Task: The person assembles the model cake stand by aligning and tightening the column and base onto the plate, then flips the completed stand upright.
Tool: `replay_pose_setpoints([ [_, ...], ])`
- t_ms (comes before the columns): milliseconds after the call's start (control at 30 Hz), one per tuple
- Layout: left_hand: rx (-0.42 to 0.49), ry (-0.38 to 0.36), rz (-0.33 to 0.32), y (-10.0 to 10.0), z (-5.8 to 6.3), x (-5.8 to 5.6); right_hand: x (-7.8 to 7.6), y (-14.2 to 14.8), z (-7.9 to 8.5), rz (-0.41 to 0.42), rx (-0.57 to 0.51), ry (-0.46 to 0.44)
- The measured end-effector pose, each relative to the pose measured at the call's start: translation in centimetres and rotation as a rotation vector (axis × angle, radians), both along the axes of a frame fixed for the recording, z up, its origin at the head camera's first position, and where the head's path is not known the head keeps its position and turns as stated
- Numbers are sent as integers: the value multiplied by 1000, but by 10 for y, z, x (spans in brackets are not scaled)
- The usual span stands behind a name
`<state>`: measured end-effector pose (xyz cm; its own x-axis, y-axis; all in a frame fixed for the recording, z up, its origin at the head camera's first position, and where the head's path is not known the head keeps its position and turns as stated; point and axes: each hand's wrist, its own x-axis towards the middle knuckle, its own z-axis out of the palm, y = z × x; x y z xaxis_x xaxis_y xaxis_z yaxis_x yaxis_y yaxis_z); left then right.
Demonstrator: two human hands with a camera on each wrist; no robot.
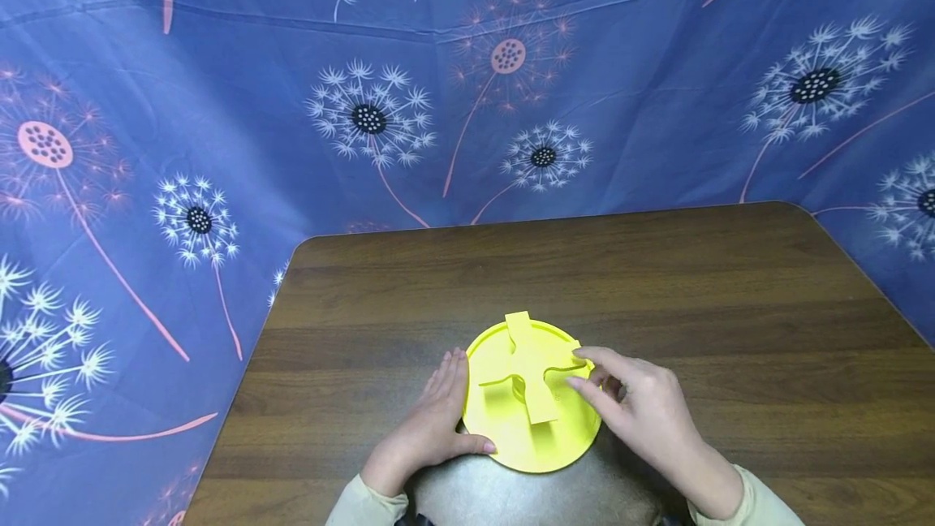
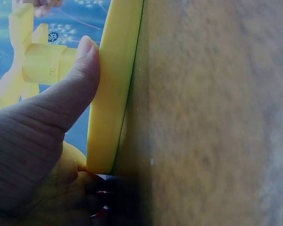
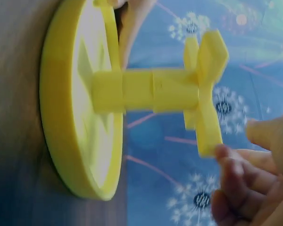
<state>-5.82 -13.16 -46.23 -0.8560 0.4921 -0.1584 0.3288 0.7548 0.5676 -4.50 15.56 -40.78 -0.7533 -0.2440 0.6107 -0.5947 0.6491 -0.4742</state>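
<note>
A yellow round base with a raised rim stands on the table. From its middle rises a stepped yellow post, marked "32" in the left wrist view. A yellow four-armed cross with flared ends tops the post. My left hand holds the base at its left side, fingers along the outer wall and thumb over the rim. Beside the cross's right arm, my right hand has a fingertip at the arm's end, while its thumb stands apart from it.
The brown wood-grain table reaches beyond the base to its back edge. Blue cloth with a dandelion print hangs behind the table and along its sides.
</note>
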Motion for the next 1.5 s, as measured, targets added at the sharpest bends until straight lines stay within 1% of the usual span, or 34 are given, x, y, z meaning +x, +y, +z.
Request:
replay_pose_setpoints([
  [100,19,4,-4,0,-1,-1,-7,9,1,-18,0,-136],
  [200,29,6,-8,0,-1,-1,-11,14,-2,3,-5,-248],
  [233,29,6,-8,1,-1,-1,-11,16,-3,16,-15,-268],
  [300,29,7,-9,1,-1,-1,-11,17,-6,41,-42,-280],
  [467,26,10,-9,0,0,0,-4,17,-9,83,-112,-258],
  [667,10,20,-10,1,2,-1,6,12,-12,109,-132,-263],
  [833,-1,27,-13,1,2,-1,12,1,-14,116,-110,-231],
  [1067,8,18,-7,0,2,1,15,-10,-13,62,-22,-144],
  [1200,22,14,-3,0,3,1,16,-12,-13,57,-5,-130],
  [1500,8,17,0,2,2,1,18,-13,-14,73,-13,-114],
])
